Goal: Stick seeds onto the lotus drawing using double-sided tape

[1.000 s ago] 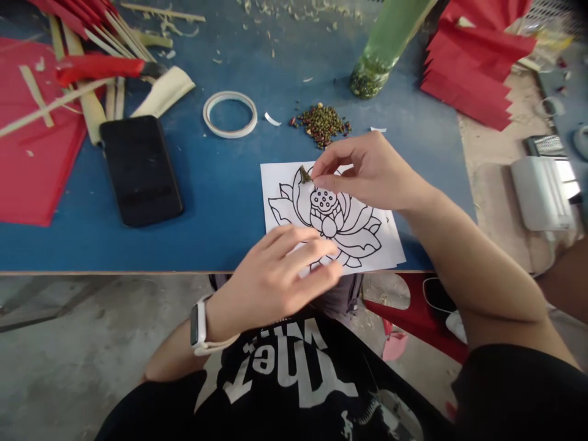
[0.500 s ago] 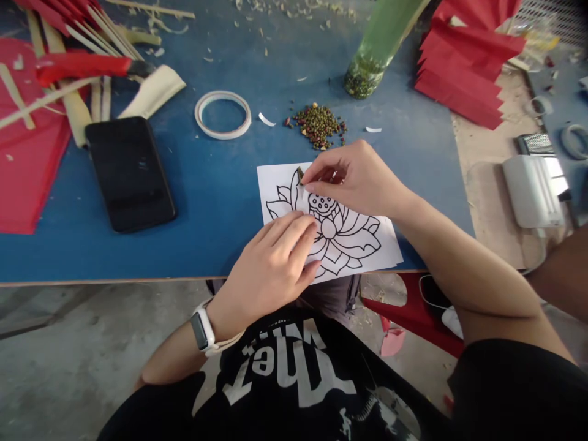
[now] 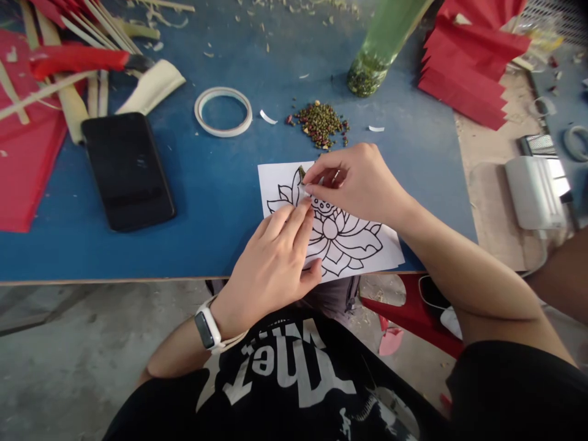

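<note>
A white sheet with a black-outlined lotus drawing (image 3: 362, 245) lies at the table's near edge. Flat across its left part rests my left hand (image 3: 278, 257), fingers stretched out, their tips close to my right fingertips. My right hand (image 3: 356, 180) is pinched over an upper petal; whatever sits between thumb and forefinger is too small to make out. Dark green bits (image 3: 301, 172) cover that petal's tip, right by the pinch. Just beyond the sheet is a small pile of green and reddish beans (image 3: 323, 124).
Behind the pile stands a green-tinted bottle (image 3: 367, 73). To the left are a tape roll (image 3: 223, 133), a black phone (image 3: 128, 174), a red-handled tool (image 3: 82, 60) and wood strips. Folded red paper (image 3: 463, 73) and a white power bank (image 3: 535, 193) lie on the right.
My left fingers have slid up the sheet, closer to my right fingertips. My right hand keeps its pinch at the same petal, and the view has shifted slightly.
</note>
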Available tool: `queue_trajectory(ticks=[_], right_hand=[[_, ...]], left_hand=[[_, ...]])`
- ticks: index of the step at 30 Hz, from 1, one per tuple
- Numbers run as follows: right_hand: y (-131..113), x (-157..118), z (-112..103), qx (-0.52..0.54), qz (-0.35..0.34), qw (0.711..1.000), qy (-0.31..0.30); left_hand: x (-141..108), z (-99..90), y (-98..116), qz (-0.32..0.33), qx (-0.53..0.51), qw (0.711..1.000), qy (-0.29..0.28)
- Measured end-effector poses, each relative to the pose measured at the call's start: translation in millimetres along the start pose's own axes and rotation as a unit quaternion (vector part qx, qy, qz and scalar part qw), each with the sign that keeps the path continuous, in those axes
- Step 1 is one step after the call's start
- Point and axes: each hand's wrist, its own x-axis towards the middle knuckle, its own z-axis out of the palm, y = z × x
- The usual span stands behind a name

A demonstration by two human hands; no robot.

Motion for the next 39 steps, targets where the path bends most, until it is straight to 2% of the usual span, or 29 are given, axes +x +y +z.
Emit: queue_trajectory(ticks=[11, 18, 23, 34, 39], right_hand=[[-4, -5, 2, -0.027, -0.002, 1.0, 0.016], [10, -4, 3, -0.07, 0.001, 0.996, 0.062], [20, -2, 0, -0.057, 0.012, 0.996, 0.064], [13, 2, -4, -0.025, 0.029, 0.997, 0.062], [17, 4, -7, -0.047, 0.02, 0.997, 0.054]], left_hand=[[2, -0.8, 1, 0.003, -0.005, 1.0, 0.008], [1, -1.1, 1, 0.002, 0.005, 1.0, 0.006], [3, -2.8, 1, 0.001, 0.004, 1.0, 0.001], [19, -6.2, 1, -0.023, -0.001, 0.999, -0.039], [26, -6.8, 4, -0.034, 0.009, 0.997, -0.063]])
